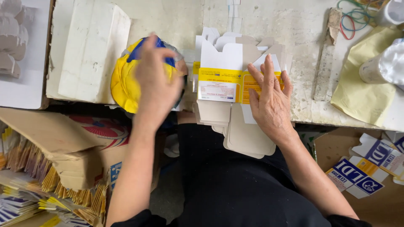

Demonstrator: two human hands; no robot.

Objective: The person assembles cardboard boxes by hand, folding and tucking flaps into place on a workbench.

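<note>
- The right hand point(271, 103) lay flat, fingers spread, pressing the stack of flat cartons point(229, 86) at the table point(303, 38) edge.
- The left hand point(156, 82) rested loosely open on a yellow container point(122, 84), gripping nothing.
- A white block point(92, 50) stood just left.
- Rubber bands point(351, 19) and a yellow cloth point(364, 88) lay further right.
- Loose printed cartons point(362, 168) lay below.

Flat yellow-white cartons point(229, 86), table ctr

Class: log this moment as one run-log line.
left hand: on yellow tub | right hand: flat on carton stack
</note>
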